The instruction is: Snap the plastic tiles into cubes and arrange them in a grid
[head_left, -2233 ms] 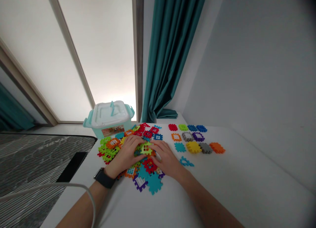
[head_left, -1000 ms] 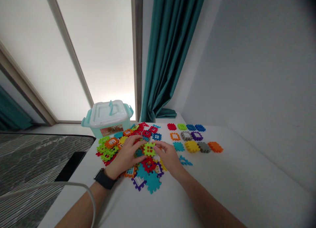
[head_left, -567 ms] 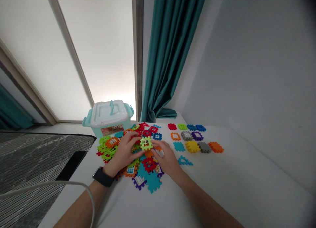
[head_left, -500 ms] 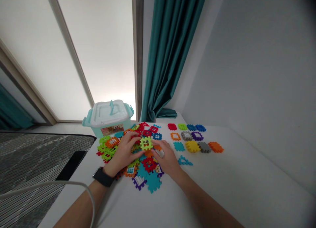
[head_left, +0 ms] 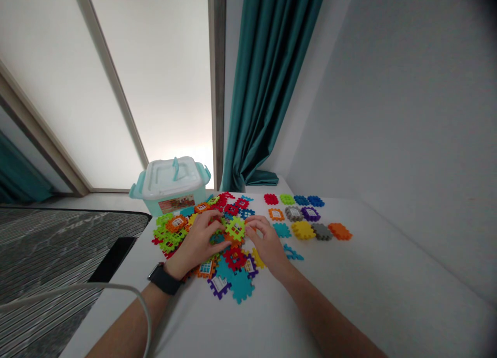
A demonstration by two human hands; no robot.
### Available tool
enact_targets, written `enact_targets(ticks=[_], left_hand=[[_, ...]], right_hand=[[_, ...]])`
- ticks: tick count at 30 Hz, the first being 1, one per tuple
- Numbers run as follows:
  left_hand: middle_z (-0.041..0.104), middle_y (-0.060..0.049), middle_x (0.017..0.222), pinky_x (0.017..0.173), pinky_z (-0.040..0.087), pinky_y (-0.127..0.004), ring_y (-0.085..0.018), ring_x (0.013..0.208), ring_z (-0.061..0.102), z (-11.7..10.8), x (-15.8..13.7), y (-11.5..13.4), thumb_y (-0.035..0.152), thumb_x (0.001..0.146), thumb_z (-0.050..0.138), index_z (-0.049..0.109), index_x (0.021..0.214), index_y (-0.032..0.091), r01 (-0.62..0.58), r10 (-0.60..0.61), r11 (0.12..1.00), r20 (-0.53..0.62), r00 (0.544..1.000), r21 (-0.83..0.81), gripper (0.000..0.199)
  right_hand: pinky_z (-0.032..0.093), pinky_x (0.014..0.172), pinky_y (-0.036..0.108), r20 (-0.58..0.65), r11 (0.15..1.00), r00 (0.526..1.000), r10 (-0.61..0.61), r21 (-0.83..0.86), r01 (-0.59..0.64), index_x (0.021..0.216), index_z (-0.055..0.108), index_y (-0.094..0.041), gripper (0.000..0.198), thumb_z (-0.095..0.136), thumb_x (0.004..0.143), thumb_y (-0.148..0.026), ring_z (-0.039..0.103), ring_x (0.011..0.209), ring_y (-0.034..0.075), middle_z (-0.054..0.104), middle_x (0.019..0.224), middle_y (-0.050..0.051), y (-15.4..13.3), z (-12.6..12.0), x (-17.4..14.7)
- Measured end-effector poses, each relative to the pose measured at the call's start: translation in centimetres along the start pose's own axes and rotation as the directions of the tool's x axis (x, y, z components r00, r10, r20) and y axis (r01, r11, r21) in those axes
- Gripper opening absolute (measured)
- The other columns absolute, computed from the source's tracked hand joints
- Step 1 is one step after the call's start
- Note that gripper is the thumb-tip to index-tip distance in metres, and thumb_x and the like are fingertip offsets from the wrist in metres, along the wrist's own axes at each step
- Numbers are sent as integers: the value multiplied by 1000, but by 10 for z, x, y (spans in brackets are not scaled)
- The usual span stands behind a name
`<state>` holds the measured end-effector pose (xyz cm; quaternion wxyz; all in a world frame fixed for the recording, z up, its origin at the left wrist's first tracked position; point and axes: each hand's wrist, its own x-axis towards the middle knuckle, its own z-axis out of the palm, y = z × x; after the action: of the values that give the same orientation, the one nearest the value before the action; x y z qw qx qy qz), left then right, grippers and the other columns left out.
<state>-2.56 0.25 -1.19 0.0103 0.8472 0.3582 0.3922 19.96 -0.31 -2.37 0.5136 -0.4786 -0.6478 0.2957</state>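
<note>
A lime-green interlocking window tile (head_left: 235, 228) sits turned at an angle above the heap of toothed plastic tiles (head_left: 241, 285). My right hand (head_left: 267, 247) pinches its right edge between thumb and fingers. Just left of the tile is my left hand (head_left: 200, 239), wearing a dark watch, its thumb and fingers apart and holding nothing. Beneath and around both hands lie red, blue, orange, purple and green tiles, partly covered by my fingers. A red window tile (head_left: 235, 258) rests just in front of the green one.
Sorted tiles stand in rows on the right, including a yellow stack (head_left: 303, 230) and an orange tile (head_left: 340, 231). A lidded storage box (head_left: 174, 179) is at the back left. A pale cable (head_left: 116, 287) crosses my left forearm. A black phone-like slab (head_left: 112, 259) lies by the table's left edge.
The green window tile has turned and shifted slightly right. My left fingers have come off it and spread. My right hand has moved a little to the right, still on the tile.
</note>
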Motion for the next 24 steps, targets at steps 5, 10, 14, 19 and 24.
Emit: enact_targets(ticks=[5, 10, 14, 19, 24], left_hand=[[56, -13, 130, 103, 50, -49, -31, 123, 57, -8, 1, -1, 26, 81, 79, 61, 117, 22, -22, 21, 999, 28, 999, 36, 40], [52, -14, 139, 106, 49, -52, -34, 128, 53, -6, 1, 3, 29, 78, 83, 59, 131, 25, -85, 79, 995, 96, 992, 60, 57], [56, -14, 135, 105, 49, -51, -33, 125, 55, -5, 1, 2, 33, 80, 81, 64, 118, 24, -74, 70, 996, 88, 994, 43, 43], [57, -15, 134, 106, 48, -53, -33, 127, 55, -8, 1, -2, 33, 85, 78, 61, 115, 22, 8, -8, 1000, 3, 1000, 28, 36], [54, -15, 140, 110, 46, -56, -34, 134, 50, -9, 2, -1, 34, 86, 77, 60, 116, 23, -12, 12, 999, -17, 1000, 30, 36]], right_hand=[[43, 104, 44, 14, 995, 998, -57, -78, 58, 76, 66, -23, 21, 58, 90, -36, 58, 112, 26, 63, 106, 8, 1, -7, 2], [44, 100, 41, 150, 994, 987, -61, -76, 73, 73, 63, -22, 24, 55, 93, -35, 60, 106, 24, 64, 101, 6, -1, -3, -1], [51, 93, 38, 170, 992, 981, -91, -65, 104, 86, 67, -21, 22, 52, 96, -34, 64, 98, 21, 65, 99, 6, -2, -5, -1], [47, 109, 46, 195, 892, 913, -359, -216, 397, 129, 60, -24, 33, 54, 96, -25, 59, 124, 25, 65, 130, 10, -6, -8, -6], [46, 113, 51, 257, 764, 826, -502, -317, 562, 142, 51, -25, 45, 56, 98, -24, 54, 135, 26, 60, 141, 12, -4, -9, -8]])
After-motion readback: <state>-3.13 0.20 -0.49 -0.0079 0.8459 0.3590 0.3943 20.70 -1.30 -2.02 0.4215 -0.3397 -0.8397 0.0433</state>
